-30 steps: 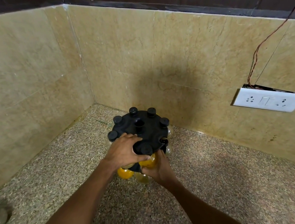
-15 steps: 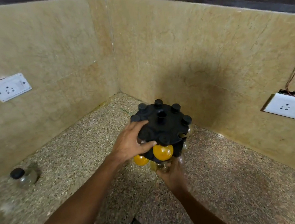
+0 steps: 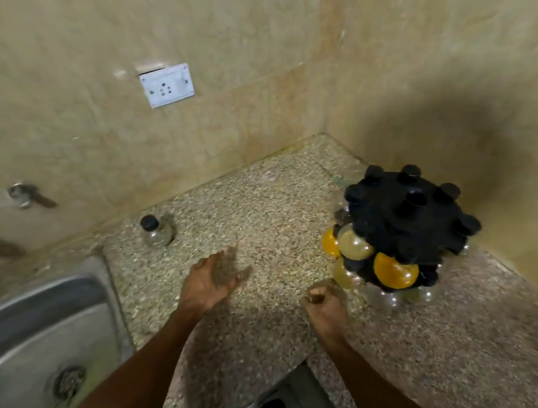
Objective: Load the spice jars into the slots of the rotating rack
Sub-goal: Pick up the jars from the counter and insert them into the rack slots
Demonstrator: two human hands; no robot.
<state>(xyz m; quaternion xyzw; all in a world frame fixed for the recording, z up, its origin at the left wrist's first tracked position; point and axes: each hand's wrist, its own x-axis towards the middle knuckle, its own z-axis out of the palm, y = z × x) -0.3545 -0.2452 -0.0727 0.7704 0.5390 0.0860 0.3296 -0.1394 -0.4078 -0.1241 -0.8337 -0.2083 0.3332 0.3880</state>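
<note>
Left hand spread empty; right hand fisted, contents undetermined. 1 loose jar should be gripped by its body, upright, then carried to the rack.

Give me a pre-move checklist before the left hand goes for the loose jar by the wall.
1. Left hand empty and open: ok, palm spread above the counter.
2. Loose jar upright with black cap on: ok, it stands alone near the wall, beside the sink.
3. Path from left hand to jar free of obstacles: ok, only bare counter lies between.
4. Right hand off the rack: ok, it is curled just short of the rack's lower jars, holding nothing visible.
5. Rack standing steady in the corner: cannot tell, the picture is blurred.
6. Free slot facing the person: cannot tell, none shows from this angle.
</note>
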